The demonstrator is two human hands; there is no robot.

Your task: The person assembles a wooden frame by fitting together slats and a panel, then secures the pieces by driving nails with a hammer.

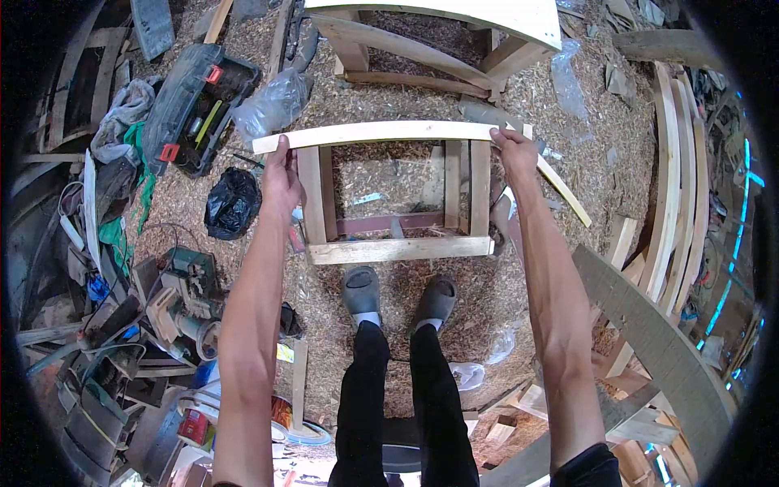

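Observation:
A pale wooden slat (369,133) lies across the far end of a small wooden frame (402,251), reaching past its left side. My left hand (281,185) is closed on the slat's left part, thumb upright against its near edge. At the other end, my right hand (516,154) grips the slat near the frame's far right corner, thumb on top. The frame stands on the shavings-covered floor, just beyond my sandalled feet. A thin light wooden strip (565,193) lies beside my right wrist.
A larger wooden piece with a white top (454,11) stands ahead. On the left are a toolbox (182,101), a clear plastic bag (274,104), a black plastic bag (233,204) and a power tool (188,312). Long boards (669,183) lean at right; a wide plank (657,325) slants nearby.

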